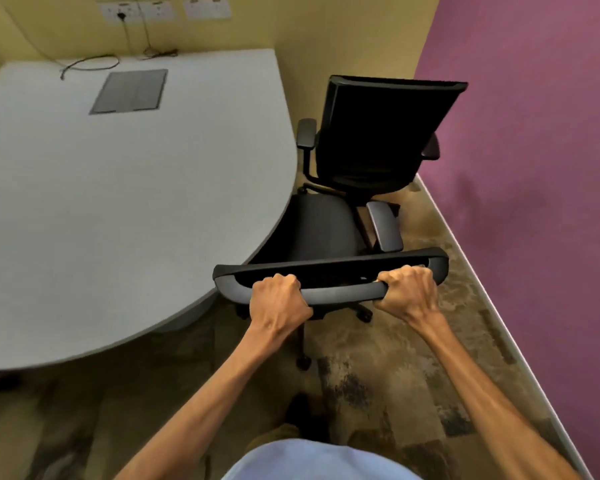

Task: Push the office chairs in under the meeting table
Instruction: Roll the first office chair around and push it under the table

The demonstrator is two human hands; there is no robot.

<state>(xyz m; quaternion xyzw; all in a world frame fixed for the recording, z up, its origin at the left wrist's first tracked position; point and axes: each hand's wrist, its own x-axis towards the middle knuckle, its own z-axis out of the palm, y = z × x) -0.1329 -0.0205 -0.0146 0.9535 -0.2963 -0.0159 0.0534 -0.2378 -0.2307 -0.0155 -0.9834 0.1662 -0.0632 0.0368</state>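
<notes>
A black office chair (323,230) stands right in front of me, its seat partly under the curved edge of the white meeting table (125,188). My left hand (279,301) and my right hand (407,289) both grip the top bar of its backrest (340,287). One armrest (383,225) shows on its right side. A second black office chair (378,136) stands farther off by the table's right edge, its back towards me and its seat outside the tabletop.
A purple wall (534,168) runs along the right, close to both chairs. A yellow wall with sockets (136,12) is at the back, and cables (90,64) lie on the tabletop by a grey hatch (130,91). The floor is patterned carpet (378,375).
</notes>
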